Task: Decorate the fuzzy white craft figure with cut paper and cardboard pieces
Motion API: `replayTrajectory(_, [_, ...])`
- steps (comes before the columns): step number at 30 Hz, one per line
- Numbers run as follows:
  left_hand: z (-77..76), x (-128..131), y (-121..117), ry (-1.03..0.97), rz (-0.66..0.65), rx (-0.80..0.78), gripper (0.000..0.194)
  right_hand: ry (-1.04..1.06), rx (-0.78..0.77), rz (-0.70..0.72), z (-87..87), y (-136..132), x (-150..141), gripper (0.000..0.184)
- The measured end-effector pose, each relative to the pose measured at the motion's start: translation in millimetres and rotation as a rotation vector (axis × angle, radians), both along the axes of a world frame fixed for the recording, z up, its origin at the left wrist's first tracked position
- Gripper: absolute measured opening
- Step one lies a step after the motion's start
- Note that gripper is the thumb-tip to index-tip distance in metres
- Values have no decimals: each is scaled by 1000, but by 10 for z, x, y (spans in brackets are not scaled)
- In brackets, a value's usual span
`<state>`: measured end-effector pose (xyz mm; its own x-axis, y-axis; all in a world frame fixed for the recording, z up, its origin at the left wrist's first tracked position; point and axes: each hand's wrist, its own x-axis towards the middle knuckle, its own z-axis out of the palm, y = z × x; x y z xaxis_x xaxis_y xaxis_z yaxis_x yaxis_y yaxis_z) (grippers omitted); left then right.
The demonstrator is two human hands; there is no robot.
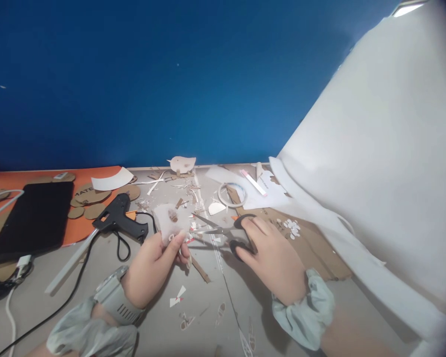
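My left hand (154, 267) pinches a small piece of white paper (168, 218) with brown printed pictures on it. Thumb and fingers close on its lower edge. In my right hand (269, 260) is a pair of scissors (215, 229) with black handles, thumb and fingers through the loops. The blades are spread and point left, their tips beside the paper's right edge. Whether they touch it I cannot tell. Paper scraps (177, 296) and a cardboard strip (200, 270) lie below the hands.
A black glue gun (122, 220) and a black tablet (33, 218) lie at left, near cardboard discs (92, 193). A white bird cutout (183, 164) stands at the back. To the right are a tape roll (232, 195), a marker (253, 182), brown cardboard (315, 243) and white sheeting (375, 148).
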<state>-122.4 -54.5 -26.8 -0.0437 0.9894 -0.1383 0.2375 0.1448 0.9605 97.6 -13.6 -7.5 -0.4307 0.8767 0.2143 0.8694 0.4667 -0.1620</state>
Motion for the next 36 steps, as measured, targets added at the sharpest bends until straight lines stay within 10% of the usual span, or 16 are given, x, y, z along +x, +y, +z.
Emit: replayTrajectory(36, [-36, -54, -7, -97, -135, 15, 38, 77, -79, -40, 6, -3, 3, 27])
